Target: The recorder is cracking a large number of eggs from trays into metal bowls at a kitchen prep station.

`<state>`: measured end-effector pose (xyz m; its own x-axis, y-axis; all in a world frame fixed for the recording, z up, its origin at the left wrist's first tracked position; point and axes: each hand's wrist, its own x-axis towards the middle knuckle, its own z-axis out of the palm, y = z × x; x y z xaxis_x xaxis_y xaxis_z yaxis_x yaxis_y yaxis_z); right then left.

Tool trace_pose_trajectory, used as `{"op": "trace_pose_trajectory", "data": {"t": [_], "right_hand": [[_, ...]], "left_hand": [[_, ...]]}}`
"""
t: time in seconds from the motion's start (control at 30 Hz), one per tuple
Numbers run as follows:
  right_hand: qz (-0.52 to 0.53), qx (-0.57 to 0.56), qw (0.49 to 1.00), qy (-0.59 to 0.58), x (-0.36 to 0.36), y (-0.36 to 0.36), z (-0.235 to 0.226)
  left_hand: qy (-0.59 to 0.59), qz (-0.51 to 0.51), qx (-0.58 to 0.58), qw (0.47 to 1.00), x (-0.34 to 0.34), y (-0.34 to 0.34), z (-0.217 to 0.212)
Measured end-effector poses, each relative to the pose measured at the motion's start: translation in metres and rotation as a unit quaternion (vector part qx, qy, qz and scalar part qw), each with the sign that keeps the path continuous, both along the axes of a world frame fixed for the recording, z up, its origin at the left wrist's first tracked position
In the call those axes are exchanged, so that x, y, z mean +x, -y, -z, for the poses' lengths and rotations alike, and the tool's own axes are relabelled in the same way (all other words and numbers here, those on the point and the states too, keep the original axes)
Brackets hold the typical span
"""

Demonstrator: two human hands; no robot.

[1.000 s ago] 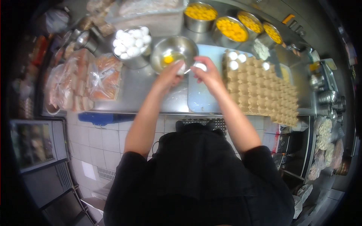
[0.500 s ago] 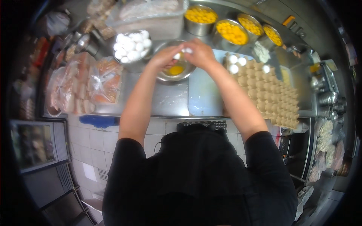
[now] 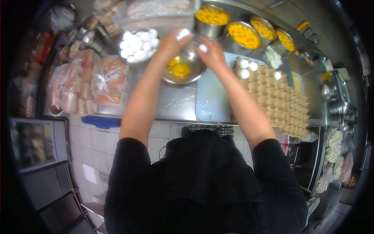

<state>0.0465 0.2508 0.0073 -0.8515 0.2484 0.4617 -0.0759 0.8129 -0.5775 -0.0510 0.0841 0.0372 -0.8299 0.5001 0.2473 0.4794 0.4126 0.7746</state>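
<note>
A metal bowl (image 3: 194,76) stands on the steel counter, with raw yolks (image 3: 180,70) and clear egg white in its bottom. Over its far left rim, my left hand (image 3: 173,42) is closed on a white piece of eggshell (image 3: 182,34). My right hand (image 3: 213,55), at the bowl's right rim, pinches another white eggshell piece (image 3: 203,48). Left of the bowl is a metal pot heaped with white eggs or shells (image 3: 138,45); which they are, I cannot tell. Several white eggs (image 3: 244,73) sit in the far corner of a brown egg tray (image 3: 274,97) on the right.
Several metal pots of yellow pieces (image 3: 244,35) line the back. A pale cutting board (image 3: 212,99) lies between bowl and tray. Plastic-bagged food (image 3: 109,80) fills the left side, and a large translucent tub (image 3: 156,19) stands behind. A crumpled white cloth (image 3: 274,56) lies back right.
My hands have drawn apart, the left going up and left, the right to the right, each with an eggshell piece. More yolk shows in the bowl.
</note>
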Motion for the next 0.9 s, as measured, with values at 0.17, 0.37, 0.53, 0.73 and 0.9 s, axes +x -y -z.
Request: {"op": "trace_pose_trajectory", "data": {"t": [0.17, 0.37, 0.53, 0.73, 0.9], "right_hand": [[-0.010, -0.212, 0.970, 0.117, 0.010, 0.003, -0.016], [-0.073, -0.543, 0.817, 0.179, 0.015, 0.008, -0.016], [-0.099, -0.582, 0.783, 0.195, 0.009, 0.030, -0.022], [-0.107, -0.599, 0.762, 0.223, -0.004, 0.037, -0.024], [-0.124, -0.521, 0.818, 0.213, -0.006, 0.043, -0.026]], "left_hand": [[-0.182, -0.174, -0.102, 0.962, -0.016, 0.052, -0.035], [-0.161, -0.237, -0.352, 0.891, -0.038, 0.098, -0.031], [-0.321, -0.260, -0.258, 0.873, -0.051, 0.117, -0.007], [-0.050, 0.042, -0.058, 0.996, 0.010, 0.055, -0.025], [0.093, 0.168, -0.075, 0.978, 0.020, 0.038, -0.020]]}}
